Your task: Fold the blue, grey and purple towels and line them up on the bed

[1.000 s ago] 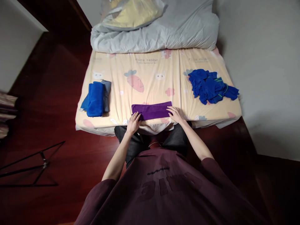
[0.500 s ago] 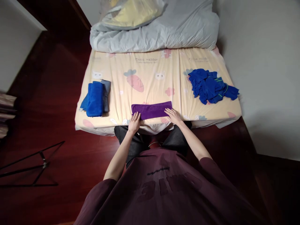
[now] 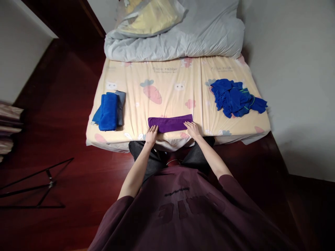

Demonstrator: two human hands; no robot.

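Observation:
A purple towel (image 3: 170, 124), folded into a long narrow strip, lies near the front edge of the bed. My left hand (image 3: 151, 134) rests on its near left corner, fingers extended over the cloth. On the near right end lies my right hand (image 3: 192, 129), its fingers also outstretched on the towel. The thumbs are hard to make out. Left of the towel, a folded blue towel (image 3: 108, 111) sits partly over a grey-blue folded cloth (image 3: 120, 108). To the right is a crumpled heap of blue cloth (image 3: 232, 97) with green edging.
The bed (image 3: 167, 87) has a cream sheet printed with carrots and rabbits. A pale grey quilt (image 3: 204, 38) is bunched at the far end, with a yellow item in clear plastic (image 3: 151, 17) on it. Black stand legs (image 3: 49, 181) are on the floor at left. A wall (image 3: 293, 87) borders the right.
Both hands have stayed at the towel's near corners, with the left fingers drawn slightly back toward its near edge. The view has shifted slightly.

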